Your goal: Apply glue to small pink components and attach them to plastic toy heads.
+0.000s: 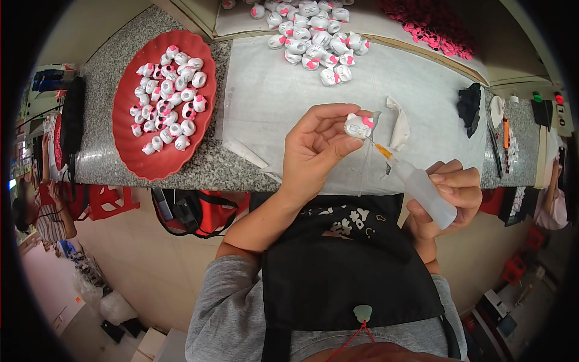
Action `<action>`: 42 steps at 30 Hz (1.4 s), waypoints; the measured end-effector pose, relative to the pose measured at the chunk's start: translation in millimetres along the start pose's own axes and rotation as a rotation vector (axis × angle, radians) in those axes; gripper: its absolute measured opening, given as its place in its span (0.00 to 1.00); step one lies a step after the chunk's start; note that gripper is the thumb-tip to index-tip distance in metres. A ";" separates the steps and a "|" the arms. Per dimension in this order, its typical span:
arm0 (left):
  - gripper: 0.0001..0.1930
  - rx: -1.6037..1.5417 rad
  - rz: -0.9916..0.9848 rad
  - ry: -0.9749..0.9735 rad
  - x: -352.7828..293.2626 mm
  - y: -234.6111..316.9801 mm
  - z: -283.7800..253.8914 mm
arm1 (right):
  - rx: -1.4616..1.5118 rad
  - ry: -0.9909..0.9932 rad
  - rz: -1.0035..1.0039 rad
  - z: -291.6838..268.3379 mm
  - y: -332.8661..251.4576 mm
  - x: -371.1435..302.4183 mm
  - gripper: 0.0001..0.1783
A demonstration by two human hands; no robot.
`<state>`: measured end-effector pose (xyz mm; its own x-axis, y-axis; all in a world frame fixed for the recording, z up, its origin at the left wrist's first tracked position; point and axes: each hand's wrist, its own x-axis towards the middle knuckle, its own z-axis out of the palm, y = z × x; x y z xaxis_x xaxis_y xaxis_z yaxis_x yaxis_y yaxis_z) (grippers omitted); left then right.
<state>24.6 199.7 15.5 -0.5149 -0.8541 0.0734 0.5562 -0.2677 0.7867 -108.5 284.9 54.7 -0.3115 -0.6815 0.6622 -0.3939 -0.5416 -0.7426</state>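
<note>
Between the thumb and fingers of my left hand [319,145] is a small white cat-head figurine [359,125] with a pink bow, its front turned up. My right hand [452,193] is wrapped round a translucent squeeze bottle [427,196]. An orange needle tip [383,151] on the bottle points at the lower edge of the figurine; whether it touches I cannot tell. Both hands are above a white sheet [271,96] on the worktop. Just beyond the needle lies a crumpled white scrap [398,123].
A red scalloped tray [129,154] at the left holds many similar cat heads, some with dark glasses. More heads [319,42] are heaped at the back, with pink pieces [437,30] on a shelf. A black cloth [469,108] and an orange-and-black tool [506,133] lie right.
</note>
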 end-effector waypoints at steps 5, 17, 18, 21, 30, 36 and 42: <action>0.18 -0.004 0.009 -0.002 0.0 0.7 1.2 | -0.025 0.028 0.008 1.5 -0.9 1.7 0.21; 0.17 0.012 -0.033 -0.004 0.0 1.7 2.1 | 0.001 0.032 -0.006 2.5 1.5 -0.1 0.20; 0.17 0.009 -0.038 -0.004 0.1 1.7 2.0 | 0.004 0.022 -0.010 2.0 1.7 -0.3 0.21; 0.17 0.003 -0.042 -0.002 0.2 2.9 2.9 | 0.005 0.015 -0.012 2.4 1.1 0.4 0.21; 0.16 0.303 0.137 -0.071 -0.8 -1.5 -1.0 | -0.015 0.003 -0.017 4.5 0.7 1.2 0.21; 0.15 0.408 0.170 -0.065 -0.4 1.0 -1.6 | 0.000 -0.036 0.006 2.1 -0.3 2.0 0.21; 0.16 0.396 0.159 -0.068 1.0 1.7 -4.1 | -0.006 -0.022 0.010 -1.0 3.9 4.5 0.22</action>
<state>27.7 196.5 14.4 -0.4922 -0.8359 0.2430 0.3461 0.0682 0.9357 -112.3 280.2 54.9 -0.2967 -0.6976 0.6522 -0.3955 -0.5319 -0.7488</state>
